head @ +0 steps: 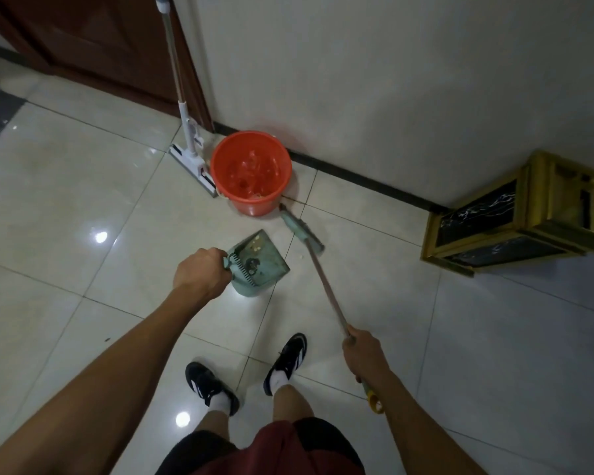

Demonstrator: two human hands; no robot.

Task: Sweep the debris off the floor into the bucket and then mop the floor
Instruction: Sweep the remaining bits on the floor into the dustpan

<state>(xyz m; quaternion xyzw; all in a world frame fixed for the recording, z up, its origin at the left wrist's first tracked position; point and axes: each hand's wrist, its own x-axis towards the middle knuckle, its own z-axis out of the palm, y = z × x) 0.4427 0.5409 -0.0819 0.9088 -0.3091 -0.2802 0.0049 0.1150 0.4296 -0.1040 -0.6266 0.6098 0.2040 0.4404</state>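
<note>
Centrally: left hand (199, 270) gripping dustpan (259, 260) handle, right hand (364, 353) wrapped round broom (302, 231) pole; red bucket (251, 173) above, mop (189, 145) left of it.

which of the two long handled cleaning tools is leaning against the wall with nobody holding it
The white mop beside the orange bucket; the broom is gripped by the right hand.

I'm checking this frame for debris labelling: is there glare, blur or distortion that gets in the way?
Head view: round lamp glare sits on the glossy floor, with another bright patch under the dustpan; the wide lens bows the wall skirting and mop; light is dim, detail soft, so crumbs in the dustpan and bucket blur together.
</note>
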